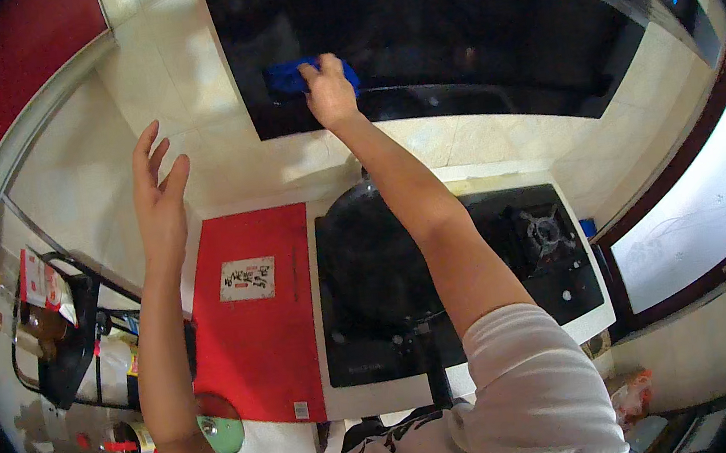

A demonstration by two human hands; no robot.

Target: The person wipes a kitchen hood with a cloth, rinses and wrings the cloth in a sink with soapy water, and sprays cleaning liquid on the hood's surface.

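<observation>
My right hand (329, 93) presses a blue cloth (286, 79) against the glossy black panel of a range hood (448, 29), close to its lower left corner. The palm and fingers cover part of the cloth. My left hand (159, 176) is raised in front of the tiled wall, fingers apart and holding nothing. Below my right arm a black wok (373, 259) sits on the left side of a black gas cooktop (513, 310), its handle pointing towards me. My right forearm and upper arm hide part of the wok and cooktop.
A red box or board (256, 353) lies left of the cooktop, with a green round lid (225, 433) by its near corner. A black rack (73, 367) with jars and packets stands at the far left. A bare burner (545, 232) is on the right, near a frosted window (690, 209).
</observation>
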